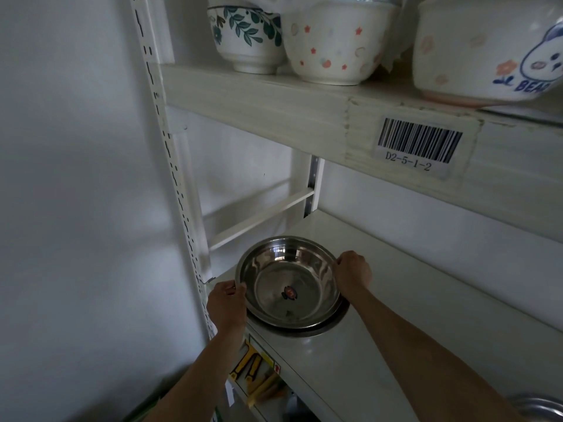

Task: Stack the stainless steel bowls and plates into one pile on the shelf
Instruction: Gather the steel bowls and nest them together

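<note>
I have the top stainless steel bowl (291, 280) by its rim with both hands: my left hand (227, 304) is pinched closed on the near-left edge, and my right hand (353, 274) is curled closed over the far-right edge, so the grip sits on opposite sides. The bowl rests in the pile at the left end of the white shelf (411, 300), nested over at least one more steel piece whose rim (332, 325) peeks out beneath it on the near right; how many lie under there I cannot tell. I judge this bowl to be light, thin and quite rigid, so it should not flex in my fingers, but the polished metal looks slick and the rolled rim is the only real purchase. Holding it at two opposite points seems best for keeping it level and centring it. Steel on steel will likely slide and clatter, so an off-centre set could leave the pile tilted. Another steel piece (537, 406) shows at the lower right corner, well apart from the pile. The ceramic bowls (332, 41) on the shelf above are close overhead, so a high lift could knock that board.
</note>
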A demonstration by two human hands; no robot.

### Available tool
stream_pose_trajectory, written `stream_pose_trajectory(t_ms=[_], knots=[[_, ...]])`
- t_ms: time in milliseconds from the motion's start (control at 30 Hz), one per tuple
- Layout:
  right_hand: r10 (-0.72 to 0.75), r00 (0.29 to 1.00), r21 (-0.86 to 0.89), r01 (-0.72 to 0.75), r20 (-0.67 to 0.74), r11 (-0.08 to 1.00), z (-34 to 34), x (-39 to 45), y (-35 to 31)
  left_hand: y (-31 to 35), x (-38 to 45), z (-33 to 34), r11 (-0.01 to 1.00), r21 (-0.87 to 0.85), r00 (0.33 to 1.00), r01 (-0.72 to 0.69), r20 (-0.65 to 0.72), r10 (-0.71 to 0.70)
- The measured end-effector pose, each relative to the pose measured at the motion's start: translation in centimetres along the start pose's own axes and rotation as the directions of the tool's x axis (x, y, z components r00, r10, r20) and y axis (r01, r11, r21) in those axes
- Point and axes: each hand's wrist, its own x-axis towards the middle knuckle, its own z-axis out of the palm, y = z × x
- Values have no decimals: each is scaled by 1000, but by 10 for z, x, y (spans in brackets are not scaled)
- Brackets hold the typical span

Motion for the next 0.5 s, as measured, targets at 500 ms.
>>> stream_pose_trajectory(t_ms=[500], knots=[[-54,998,-175,46,-40,984,-4,3,2,-1,4,1,999,33,999,-27,20,27]])
